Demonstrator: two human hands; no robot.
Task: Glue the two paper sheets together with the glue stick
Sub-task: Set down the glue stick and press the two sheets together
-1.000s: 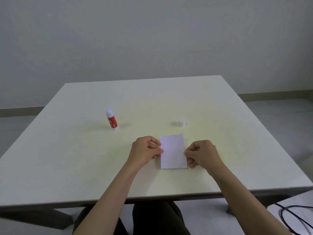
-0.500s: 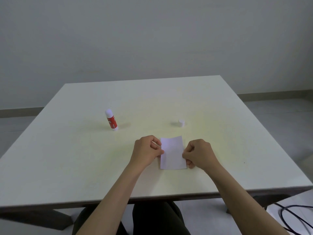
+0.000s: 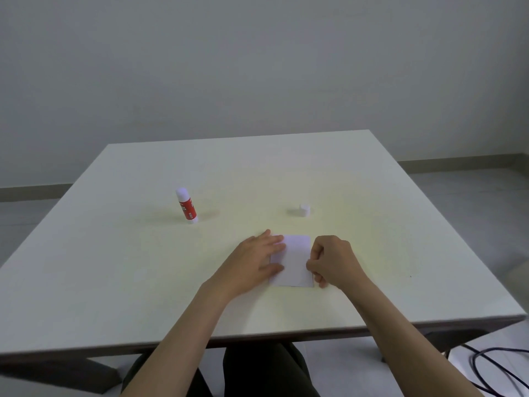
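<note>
Fingers [image 3: 276,244] of the left hand [image 3: 254,262] now lie spread flat on the paper sheets' [image 3: 296,262] left edge, where earlier they were curled in a pinch; the right hand [image 3: 333,260] stays curled, pinching the right edge. Between both hands the sheets' long axis runs away from the person. Beyond the left fingers stands the glue stick [image 3: 186,206], uncapped; its cap [image 3: 304,210] sits beyond the right.
</note>
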